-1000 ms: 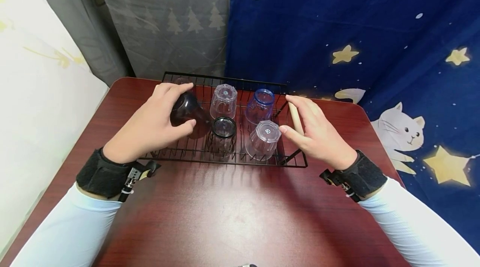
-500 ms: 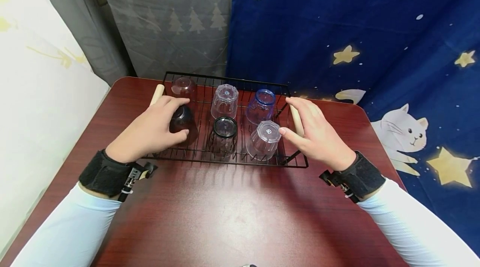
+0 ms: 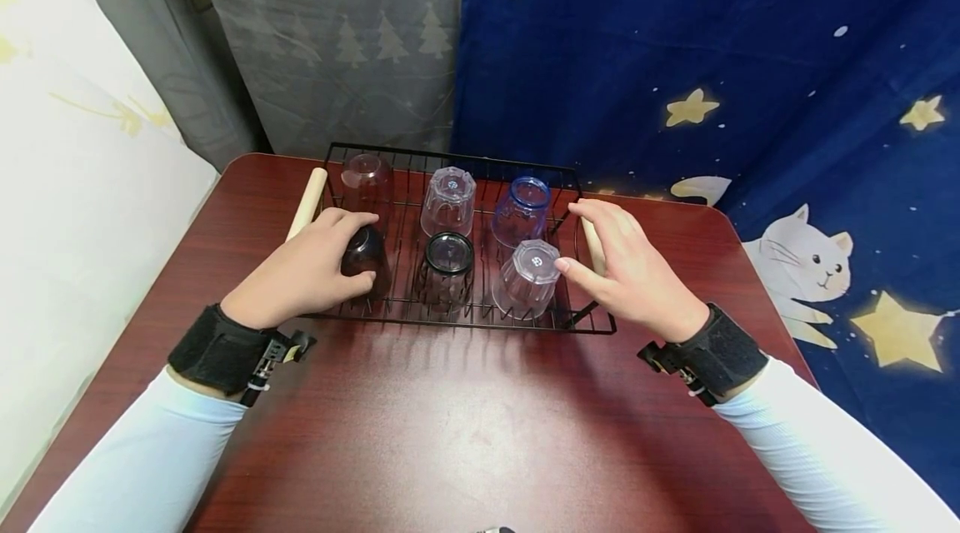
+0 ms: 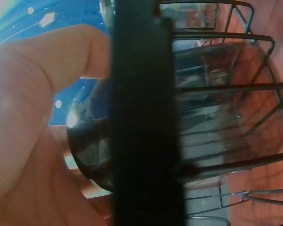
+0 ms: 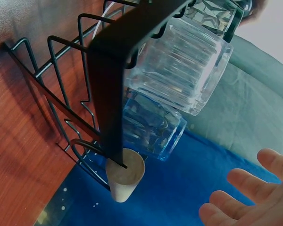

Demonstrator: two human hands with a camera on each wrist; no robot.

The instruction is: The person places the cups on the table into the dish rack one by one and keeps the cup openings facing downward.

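A black wire rack [image 3: 480, 326] with wooden handles stands on the table and holds several upside-down glasses. My left hand [image 3: 300, 271] grips the dark glass [image 3: 367, 260] at the rack's front left, thumb and fingers curled round its upper part. In the left wrist view this glass [image 4: 87, 136] stands behind the rack's wires. My right hand [image 3: 630, 271] hovers with relaxed fingers by the right wooden handle [image 3: 592, 246]. In the right wrist view its fingers [image 5: 254, 186] are apart from the handle and the glasses, holding nothing.
Close to the dark glass are a reddish clear glass [image 3: 367, 175] and a black-rimmed glass [image 3: 447, 275]. Two clear glasses [image 3: 450, 200] and a blue one [image 3: 522, 212] fill other places. The left wooden handle [image 3: 307, 204] stands beside my left hand; curtains [image 3: 600, 58] hang behind.
The dark glass was tilted in my left hand and now stands upside down at the rack's front left. My left hand has come down and nearer. The right hand has hardly moved.
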